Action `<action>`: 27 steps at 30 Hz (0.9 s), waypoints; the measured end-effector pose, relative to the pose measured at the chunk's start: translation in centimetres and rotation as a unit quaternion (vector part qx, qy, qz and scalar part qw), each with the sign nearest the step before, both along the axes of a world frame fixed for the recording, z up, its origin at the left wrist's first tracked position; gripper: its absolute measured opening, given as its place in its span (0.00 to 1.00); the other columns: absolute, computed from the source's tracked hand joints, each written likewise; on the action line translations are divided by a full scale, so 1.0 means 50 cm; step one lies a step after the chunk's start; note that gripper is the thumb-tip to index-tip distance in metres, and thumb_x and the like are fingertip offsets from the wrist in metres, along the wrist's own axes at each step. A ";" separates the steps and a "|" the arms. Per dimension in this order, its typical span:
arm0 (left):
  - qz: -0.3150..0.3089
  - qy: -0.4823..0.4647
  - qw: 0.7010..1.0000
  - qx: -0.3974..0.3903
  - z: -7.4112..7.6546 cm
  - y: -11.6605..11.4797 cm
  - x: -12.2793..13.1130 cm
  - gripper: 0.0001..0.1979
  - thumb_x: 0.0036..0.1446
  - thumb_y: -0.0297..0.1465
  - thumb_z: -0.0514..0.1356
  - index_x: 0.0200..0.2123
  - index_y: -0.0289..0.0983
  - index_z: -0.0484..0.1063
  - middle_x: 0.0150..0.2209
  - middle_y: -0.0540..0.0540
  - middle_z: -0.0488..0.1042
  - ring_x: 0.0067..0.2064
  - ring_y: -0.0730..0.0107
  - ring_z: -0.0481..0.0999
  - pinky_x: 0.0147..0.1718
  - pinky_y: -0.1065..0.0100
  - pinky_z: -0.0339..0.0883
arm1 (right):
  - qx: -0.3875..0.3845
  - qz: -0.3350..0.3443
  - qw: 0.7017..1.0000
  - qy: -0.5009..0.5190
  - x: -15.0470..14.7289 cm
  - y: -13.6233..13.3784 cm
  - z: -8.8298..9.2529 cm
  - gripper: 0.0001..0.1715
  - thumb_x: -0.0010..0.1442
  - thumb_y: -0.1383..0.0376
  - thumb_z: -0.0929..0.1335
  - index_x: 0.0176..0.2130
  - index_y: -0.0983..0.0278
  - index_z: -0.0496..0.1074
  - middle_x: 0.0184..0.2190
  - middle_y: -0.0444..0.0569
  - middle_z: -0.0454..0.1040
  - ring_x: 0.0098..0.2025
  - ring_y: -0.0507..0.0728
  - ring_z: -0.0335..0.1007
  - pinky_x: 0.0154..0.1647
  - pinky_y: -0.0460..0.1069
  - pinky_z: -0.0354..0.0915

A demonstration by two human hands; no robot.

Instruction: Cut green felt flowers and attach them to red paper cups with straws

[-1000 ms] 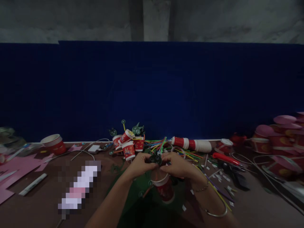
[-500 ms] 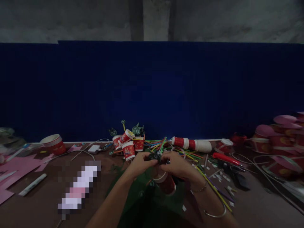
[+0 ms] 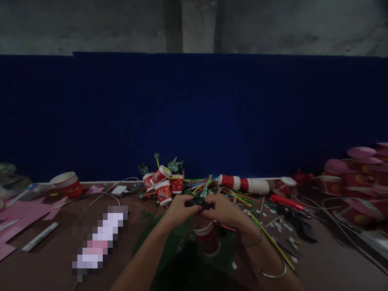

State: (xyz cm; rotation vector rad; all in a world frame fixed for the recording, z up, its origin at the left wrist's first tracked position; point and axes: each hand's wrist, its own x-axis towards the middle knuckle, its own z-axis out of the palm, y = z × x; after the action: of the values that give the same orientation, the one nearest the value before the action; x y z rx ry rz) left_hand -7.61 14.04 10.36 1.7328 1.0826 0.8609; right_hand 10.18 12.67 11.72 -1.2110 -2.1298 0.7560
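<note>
Between the fingertips of both hands is a small dark green cutout [image 3: 198,201] with round marks on it. My left hand [image 3: 181,209] pinches its left side, thumb in front. From the right, my right hand [image 3: 223,210] closes on the cutout with thumb and fingers. A red paper cup [image 3: 207,240] with a white rim hangs or stands just below the hands, slightly tilted. Whether a stick joins it to the cutout is hard to see. Under the cup lies dark green sheet material [image 3: 169,258].
Behind the hands are several decorated red cups [image 3: 163,192], coloured pipe-cleaner-like sticks [image 3: 209,186] and a row of nested cups [image 3: 242,184]. White scraps [image 3: 281,224] and a red-handled tool [image 3: 287,201] lie right. Pink paper [image 3: 27,210] is left; pink-topped cups [image 3: 360,178] are stacked far right.
The red cup has swung a little to the left and hangs straighter. My right fingertips have come closer to my left ones at the cutout.
</note>
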 end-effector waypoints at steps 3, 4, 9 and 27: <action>-0.010 -0.017 0.999 -0.036 0.004 0.001 -0.004 0.10 0.42 0.34 0.63 0.26 0.33 0.71 0.22 0.52 0.70 0.25 0.73 0.68 0.24 0.73 0.58 | 0.010 0.003 1.000 0.010 0.002 0.001 0.001 0.05 0.44 0.70 0.66 0.19 0.67 0.69 0.20 0.42 0.69 0.26 0.51 0.63 0.28 0.44 0.57; -0.011 -0.028 0.998 -0.046 0.006 0.001 -0.005 0.10 0.42 0.34 0.63 0.27 0.33 0.72 0.23 0.51 0.71 0.26 0.72 0.69 0.25 0.73 0.59 | 0.011 0.005 1.000 0.012 0.003 0.001 0.001 0.05 0.44 0.70 0.66 0.19 0.67 0.69 0.20 0.42 0.69 0.26 0.51 0.63 0.28 0.44 0.57; -0.016 -0.040 0.997 -0.063 0.017 -0.003 -0.013 0.12 0.42 0.35 0.63 0.29 0.33 0.72 0.26 0.49 0.73 0.28 0.71 0.70 0.27 0.72 0.61 | 0.005 -0.009 1.000 0.017 0.005 0.002 -0.001 0.05 0.44 0.68 0.67 0.19 0.67 0.70 0.20 0.42 0.69 0.25 0.51 0.63 0.26 0.43 0.57; -0.029 0.055 0.998 0.027 0.008 -0.004 -0.009 0.05 0.43 0.28 0.58 0.20 0.33 0.68 0.18 0.55 0.61 0.23 0.77 0.60 0.22 0.74 0.50 | -0.022 0.034 0.998 0.041 0.006 0.012 -0.013 0.05 0.44 0.68 0.67 0.19 0.67 0.68 0.16 0.39 0.65 0.23 0.49 0.60 0.23 0.42 0.54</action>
State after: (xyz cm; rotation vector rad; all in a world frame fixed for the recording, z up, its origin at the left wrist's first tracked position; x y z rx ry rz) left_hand -8.08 13.83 10.78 1.8662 1.0842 0.7714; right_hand 10.46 13.25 11.08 -1.1138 -2.1059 0.8716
